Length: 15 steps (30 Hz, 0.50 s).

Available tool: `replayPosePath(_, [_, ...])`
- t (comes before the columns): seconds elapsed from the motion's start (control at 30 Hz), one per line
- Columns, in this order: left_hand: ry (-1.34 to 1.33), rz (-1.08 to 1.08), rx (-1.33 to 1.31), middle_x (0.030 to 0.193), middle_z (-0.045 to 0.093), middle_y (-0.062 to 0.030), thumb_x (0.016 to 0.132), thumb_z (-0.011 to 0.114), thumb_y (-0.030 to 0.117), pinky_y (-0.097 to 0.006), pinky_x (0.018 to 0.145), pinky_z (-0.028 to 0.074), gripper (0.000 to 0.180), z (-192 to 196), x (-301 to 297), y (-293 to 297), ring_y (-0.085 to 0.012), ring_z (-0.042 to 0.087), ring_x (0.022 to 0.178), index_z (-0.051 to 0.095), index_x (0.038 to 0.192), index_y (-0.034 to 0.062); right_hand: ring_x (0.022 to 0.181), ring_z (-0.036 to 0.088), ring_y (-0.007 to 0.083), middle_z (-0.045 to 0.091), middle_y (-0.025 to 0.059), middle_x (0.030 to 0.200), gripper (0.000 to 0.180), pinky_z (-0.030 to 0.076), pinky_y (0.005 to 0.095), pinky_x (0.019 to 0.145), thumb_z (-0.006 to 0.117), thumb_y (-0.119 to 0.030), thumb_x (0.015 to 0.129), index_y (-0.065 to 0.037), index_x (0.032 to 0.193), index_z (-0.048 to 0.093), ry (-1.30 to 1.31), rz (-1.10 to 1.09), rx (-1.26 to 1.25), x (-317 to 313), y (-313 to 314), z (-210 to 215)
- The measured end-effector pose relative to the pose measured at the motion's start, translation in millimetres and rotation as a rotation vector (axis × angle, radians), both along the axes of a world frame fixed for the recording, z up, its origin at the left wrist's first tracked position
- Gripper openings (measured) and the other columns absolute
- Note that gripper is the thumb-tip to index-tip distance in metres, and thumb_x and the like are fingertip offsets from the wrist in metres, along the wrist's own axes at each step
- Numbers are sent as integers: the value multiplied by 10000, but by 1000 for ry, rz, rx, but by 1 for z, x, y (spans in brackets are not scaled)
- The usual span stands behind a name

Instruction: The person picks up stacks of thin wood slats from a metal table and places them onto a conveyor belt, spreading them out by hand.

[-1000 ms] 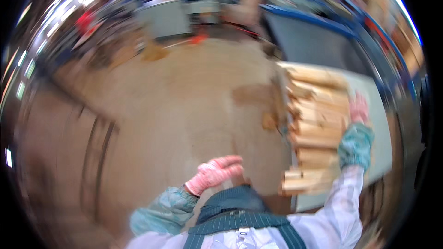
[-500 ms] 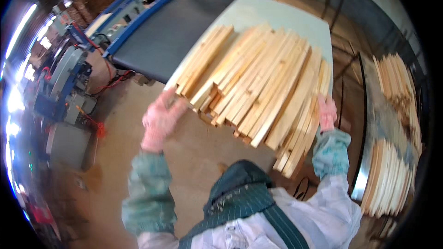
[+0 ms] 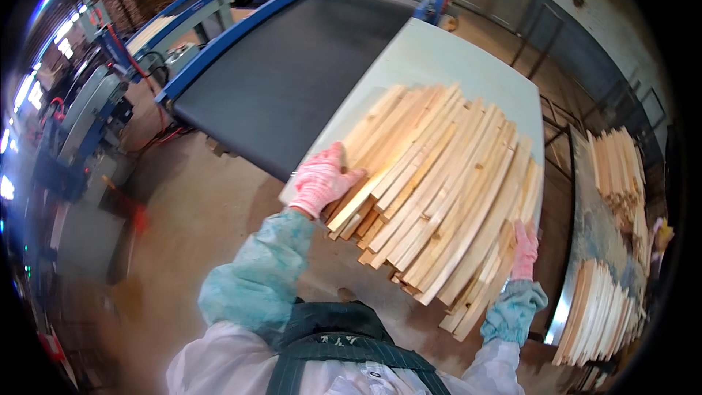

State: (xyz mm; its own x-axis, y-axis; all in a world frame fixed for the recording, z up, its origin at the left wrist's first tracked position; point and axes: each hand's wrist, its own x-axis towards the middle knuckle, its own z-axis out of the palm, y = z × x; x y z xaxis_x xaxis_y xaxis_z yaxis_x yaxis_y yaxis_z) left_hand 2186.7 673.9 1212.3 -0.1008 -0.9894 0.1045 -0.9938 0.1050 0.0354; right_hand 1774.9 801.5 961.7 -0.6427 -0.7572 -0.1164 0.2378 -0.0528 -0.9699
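A broad stack of pale wooden strips lies lengthwise on a light grey-green tabletop, with uneven near ends jutting past its front edge. My left hand, in a pink-and-white knit glove, presses against the stack's left side near the front, thumb and fingers spread. On the opposite side my right hand, in a pink glove, rests along the outermost strips with its fingers stretched out. Part of its fingers is hidden by the wood. Neither hand is wrapped round a single strip.
A black conveyor belt in a blue frame adjoins the table's left side. To the right, a metal-edged bench bears more bundles of strips. Machines with cables stand at the far left. Brown floor shows between.
My left hand has moved inward to the stack's left side. The gap between the leftmost strips and the others has closed. My right hand stays at the right side; the view has shifted.
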Motion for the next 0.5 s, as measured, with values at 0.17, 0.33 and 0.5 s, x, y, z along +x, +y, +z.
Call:
replayPosePath(0.17, [-25, 32, 153, 1277, 539, -97, 785, 614, 603, -373, 987, 428, 747, 24, 44, -22, -236, 497, 1199, 428, 1305, 99, 1221, 479, 241, 453, 132, 1376, 679, 400, 330, 1029, 610, -213, 908, -8, 1463, 278, -89, 27, -93, 56, -2, 52])
replayPosePath(0.33, [-8, 80, 252, 1381, 472, -111, 755, 640, 599, -349, 1051, 377, 893, 71, 133, -86, -241, 444, 1278, 341, 1437, 106, 1260, 453, 219, 476, 154, 1356, 685, 367, 314, 1057, 599, -230, 908, 8, 1461, 271, 138, 90, -49, 169, -59, 138])
replayPosePath(0.5, [57, 78, 154, 1292, 552, -143, 779, 654, 544, -359, 996, 421, 769, 167, 297, -190, -273, 527, 1200, 440, 1373, 104, 1168, 525, 230, 514, 146, 1311, 685, 426, 321, 988, 665, -170, 847, 4, 1425, 341, 40, 115, -10, 306, -190, 212])
